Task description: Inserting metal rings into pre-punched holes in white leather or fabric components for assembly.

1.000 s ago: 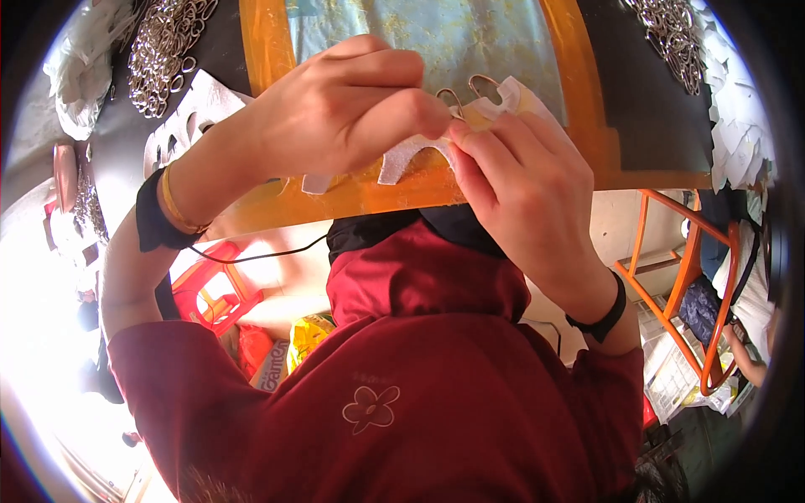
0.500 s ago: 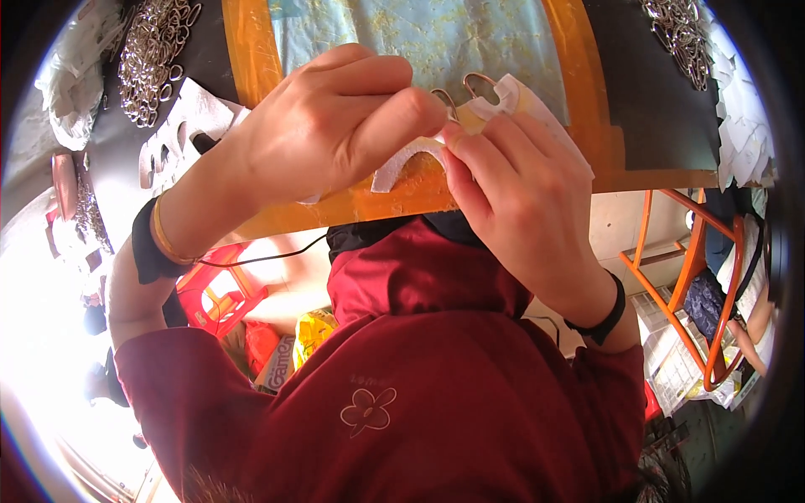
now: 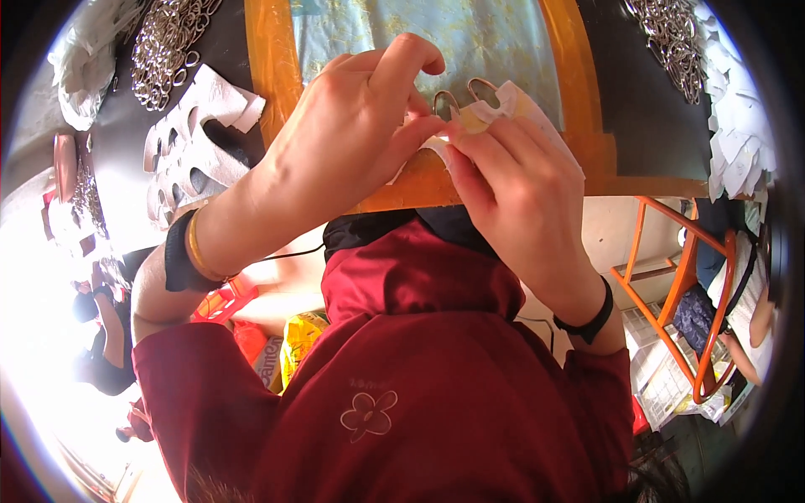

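Observation:
Over the front of the table, both my hands meet at a white cut-out strip [image 3: 539,117] with a pale yellow face. Two metal rings [image 3: 482,86] stand up from its far edge, side by side. My right hand [image 3: 524,172] is closed on the strip, thumb and index finger pinching it near the left-hand ring. Opposite it, my left hand [image 3: 356,121] has its thumb tip against the strip beside that ring. The left index finger is raised and bent away; the other left fingers curl in, partly hidden. Part of the strip lies under my hands.
White cut-out strips [image 3: 201,138] lie to the left, below a pile of metal rings [image 3: 170,50]. More rings [image 3: 671,42] and stacked white pieces [image 3: 742,126] are at right. Orange tape [image 3: 587,101] borders the blue table covering [image 3: 360,29]. An orange metal frame [image 3: 683,310] stands beyond the table edge.
My left index finger has lifted and uncurled from the closed fist, while the thumb stays by the strip. My right hand keeps its pinch. The view has shifted slightly, showing more strips at left.

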